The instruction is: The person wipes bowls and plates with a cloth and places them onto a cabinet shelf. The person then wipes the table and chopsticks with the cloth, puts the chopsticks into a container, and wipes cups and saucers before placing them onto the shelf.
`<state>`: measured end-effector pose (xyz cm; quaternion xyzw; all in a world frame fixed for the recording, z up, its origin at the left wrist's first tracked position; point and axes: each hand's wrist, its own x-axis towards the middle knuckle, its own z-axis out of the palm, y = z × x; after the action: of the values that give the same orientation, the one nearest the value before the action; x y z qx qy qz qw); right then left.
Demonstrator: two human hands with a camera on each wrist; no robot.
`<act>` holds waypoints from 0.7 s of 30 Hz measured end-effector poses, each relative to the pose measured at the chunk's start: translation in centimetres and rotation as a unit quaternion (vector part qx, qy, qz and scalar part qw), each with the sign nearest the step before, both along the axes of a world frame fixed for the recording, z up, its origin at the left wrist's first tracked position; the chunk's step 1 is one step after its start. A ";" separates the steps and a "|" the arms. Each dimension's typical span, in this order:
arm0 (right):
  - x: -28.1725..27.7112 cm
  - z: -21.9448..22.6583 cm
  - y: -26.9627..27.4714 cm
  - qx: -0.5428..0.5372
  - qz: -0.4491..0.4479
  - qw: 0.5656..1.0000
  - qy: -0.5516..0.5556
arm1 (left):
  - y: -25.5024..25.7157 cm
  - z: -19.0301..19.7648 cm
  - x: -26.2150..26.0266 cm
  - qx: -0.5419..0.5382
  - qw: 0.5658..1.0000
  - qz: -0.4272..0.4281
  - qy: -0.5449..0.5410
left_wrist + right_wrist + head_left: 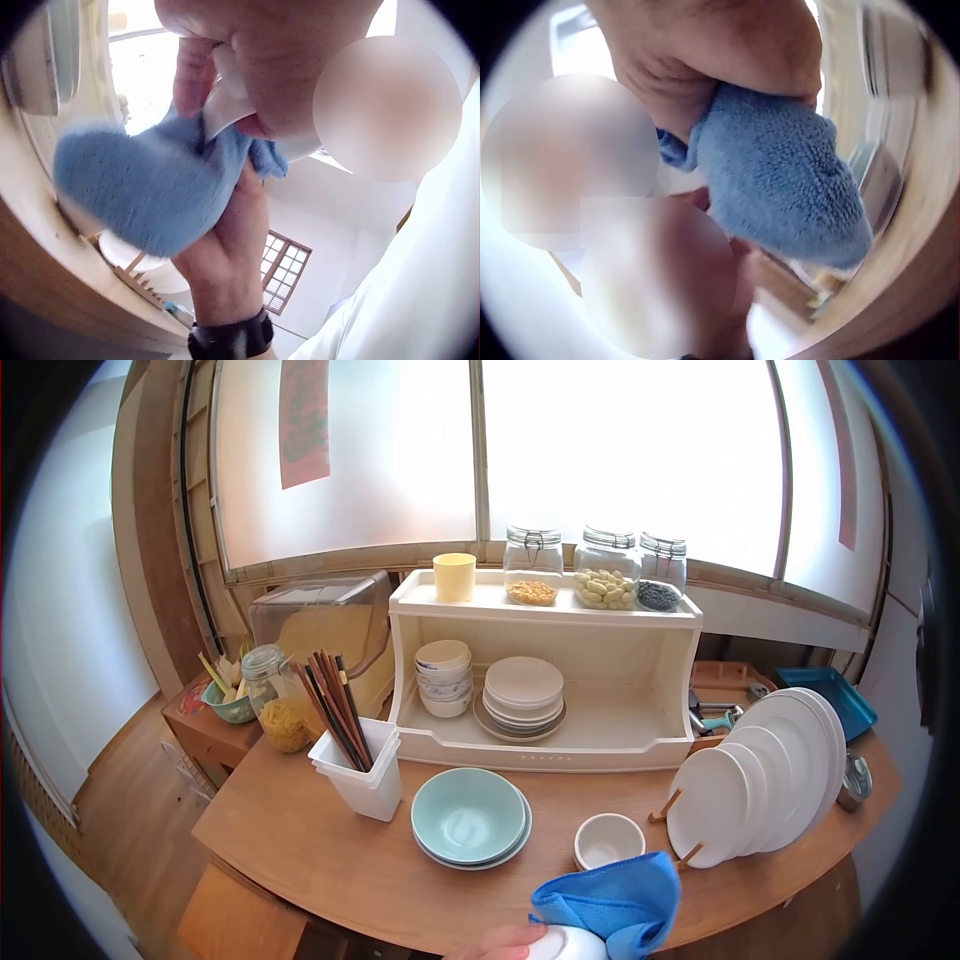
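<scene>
At the bottom edge of the head view, my left hand [508, 942] grips a small white bowl [566, 945], cut off by the frame. A blue cloth [622, 900] drapes over the bowl's right side. The left wrist view shows the fingers and thumb of that hand pinching the bowl's wall [229, 109]. From beneath, my right hand [225, 251], with a black band at its wrist, holds the cloth against the bowl. In the right wrist view the right hand [720, 56] has the cloth bunched under its fingers. Its fingertips are hidden by the cloth.
Small white bowls [610, 842] and pale blue bowls [470, 815] stand on the wooden table [290, 850]. White plates [710, 800] lean in a rack at right. A white container [365, 775] holds chopsticks. Behind, a cream shelf [620, 695] carries stacked dishes, jars and a yellow cup [455, 578].
</scene>
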<state>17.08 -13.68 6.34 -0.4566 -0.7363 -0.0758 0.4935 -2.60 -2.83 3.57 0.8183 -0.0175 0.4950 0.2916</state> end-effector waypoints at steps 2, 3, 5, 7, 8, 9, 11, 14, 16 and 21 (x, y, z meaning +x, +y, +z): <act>0.2 0.4 0.5 -0.019 -0.001 1.000 -0.021 | 0.2 1.8 -0.6 0.011 0.999 0.021 0.030; 0.2 0.5 0.6 -0.029 -0.003 0.999 -0.030 | 0.3 2.7 -1.0 0.020 0.997 0.038 0.063; 0.2 0.6 0.6 -0.048 -0.011 0.998 -0.047 | 0.8 4.6 -1.7 0.028 0.990 0.065 0.125; -0.2 1.0 0.1 -0.050 -0.079 0.985 -0.146 | 0.8 5.4 -2.2 0.037 0.978 0.092 0.185; -0.5 1.6 -0.1 -0.045 -0.071 0.980 -0.180 | 0.7 5.6 -2.3 0.029 0.960 0.099 0.262; -1.2 2.7 0.0 -0.040 -0.061 0.974 -0.213 | 0.8 6.1 -2.4 0.020 0.935 0.107 0.337; -3.1 3.7 -0.1 -0.063 -0.046 0.964 -0.256 | 1.6 6.4 -2.5 -0.002 0.929 0.041 0.369; -3.2 3.6 0.1 -0.065 -0.030 0.966 -0.248 | 2.0 3.1 -2.0 -0.323 0.900 -0.155 0.247; -2.8 2.7 0.9 0.019 -0.031 0.992 -0.120 | 2.6 0.6 -1.9 -0.224 0.945 -0.113 0.212; -5.0 -0.2 1.7 -0.022 -0.051 0.950 0.307 | -0.2 -3.2 -0.3 -0.268 0.956 -0.116 -0.028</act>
<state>12.03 -12.02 6.13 -0.5057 -0.5265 0.0596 0.6808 -2.85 -3.02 0.40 0.6881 0.0126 0.4666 0.5555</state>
